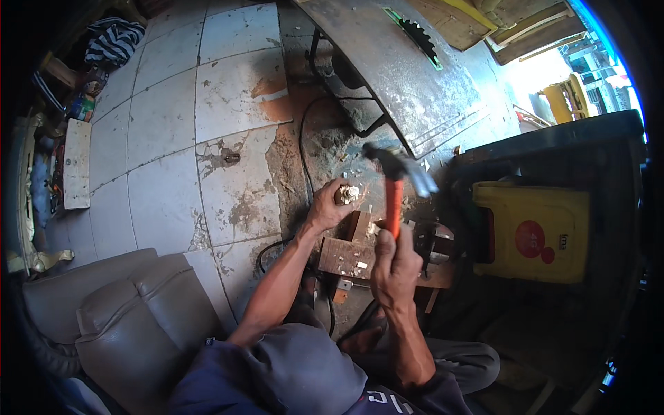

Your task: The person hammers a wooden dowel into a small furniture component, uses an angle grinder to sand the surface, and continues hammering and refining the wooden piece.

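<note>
My right hand [396, 266] is closed round the orange grip of a claw hammer [393, 200], raised over the low wooden work piece, its dark head up and blurred. To its left, my left hand [328, 206] wraps round a stubby wooden handle [347, 194] with a pale, splintered top, seen nearly end-on; its lower end is hidden. Below both hands lies a brown board [346, 258] with a smaller wooden block [358, 227] at its far edge. Pale wood chips [362, 265] are scattered over the board.
A saw table [387, 76] with a toothed circular blade [420, 41] stands beyond my hands. On the right is a yellow plastic container [564, 238]; at lower left, a grey-brown padded seat [149, 304]. A black cable [302, 149] crosses the cracked tile floor [162, 176].
</note>
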A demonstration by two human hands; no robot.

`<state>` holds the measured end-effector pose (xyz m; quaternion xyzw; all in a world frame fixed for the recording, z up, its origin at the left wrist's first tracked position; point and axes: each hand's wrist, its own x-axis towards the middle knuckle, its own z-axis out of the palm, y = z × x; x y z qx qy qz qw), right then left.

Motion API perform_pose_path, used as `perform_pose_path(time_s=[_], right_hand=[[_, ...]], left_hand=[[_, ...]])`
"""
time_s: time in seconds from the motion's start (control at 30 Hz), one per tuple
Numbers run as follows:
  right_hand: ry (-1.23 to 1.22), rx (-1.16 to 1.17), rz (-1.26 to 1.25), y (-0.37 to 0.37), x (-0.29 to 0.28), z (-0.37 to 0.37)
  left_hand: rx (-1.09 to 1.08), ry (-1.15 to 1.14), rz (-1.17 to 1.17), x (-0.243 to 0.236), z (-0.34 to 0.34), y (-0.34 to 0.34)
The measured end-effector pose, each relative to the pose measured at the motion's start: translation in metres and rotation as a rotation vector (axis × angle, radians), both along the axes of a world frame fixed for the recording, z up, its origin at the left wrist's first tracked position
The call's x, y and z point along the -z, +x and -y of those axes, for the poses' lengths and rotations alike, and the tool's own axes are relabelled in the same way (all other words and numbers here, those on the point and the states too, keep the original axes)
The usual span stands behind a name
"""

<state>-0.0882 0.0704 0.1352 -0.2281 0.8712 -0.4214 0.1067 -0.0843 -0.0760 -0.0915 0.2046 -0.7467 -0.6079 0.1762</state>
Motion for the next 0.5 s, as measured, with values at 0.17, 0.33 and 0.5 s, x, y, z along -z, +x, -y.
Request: perform_pose_path(time_s=[0.17, 0.33, 0.5], right_hand=[[0.029, -0.011, -0.402, 0.011, 0.059, -0.032], [0.213, 0.071, -0.021, -0.004, 0.029, -0.018], [-0.222, 0.06, -0.415, -0.003, 0.02, -0.018]], left_hand=[[0.031, 0.034, 0.087, -0.004, -0.004, -0.002], [-0.011, -0.028, -0.035, 0.007, 0.003, -0.005], [-0.006, -0.058, 0.026, 0.001, -0.008, -0.006]])
